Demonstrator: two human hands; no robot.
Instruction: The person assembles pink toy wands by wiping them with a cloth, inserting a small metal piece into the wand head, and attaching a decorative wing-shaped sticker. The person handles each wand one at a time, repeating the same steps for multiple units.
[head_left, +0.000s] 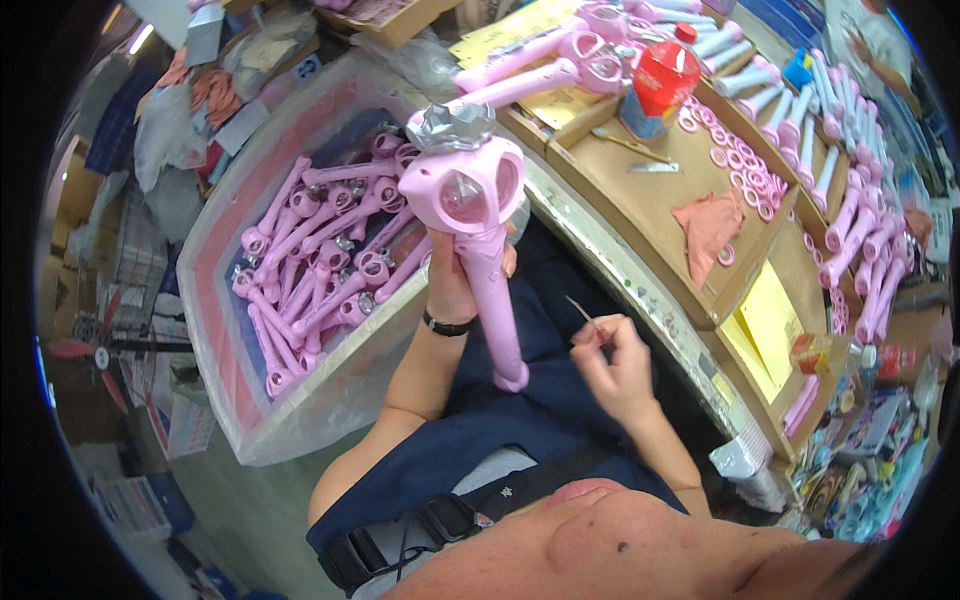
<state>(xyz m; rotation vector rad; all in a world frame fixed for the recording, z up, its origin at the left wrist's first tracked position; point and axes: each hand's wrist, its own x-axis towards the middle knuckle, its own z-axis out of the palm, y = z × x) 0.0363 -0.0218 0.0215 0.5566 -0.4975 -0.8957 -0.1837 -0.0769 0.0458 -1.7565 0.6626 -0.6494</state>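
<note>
A pink toy wand (485, 270) with a silver crown and a round window in its head stands before me, its handle end pointing down toward my lap. My left hand (452, 285) is closed round its neck from behind, so part of the fingers is hidden. Right of the wand, and apart from it, my right hand (618, 372) pinches a thin pointed metal tool (580, 310), whose exact kind I cannot make out. The tip of the tool points up and left toward the wand.
On the left, a large plastic-lined bin (225, 400) holds many pink wands. At right, a cardboard tray (640, 240) carries pink rings (745, 165), a cloth (712, 232) and a red-labelled bottle (662, 88). More wands (865, 225) lie at far right, near a person (875, 45).
</note>
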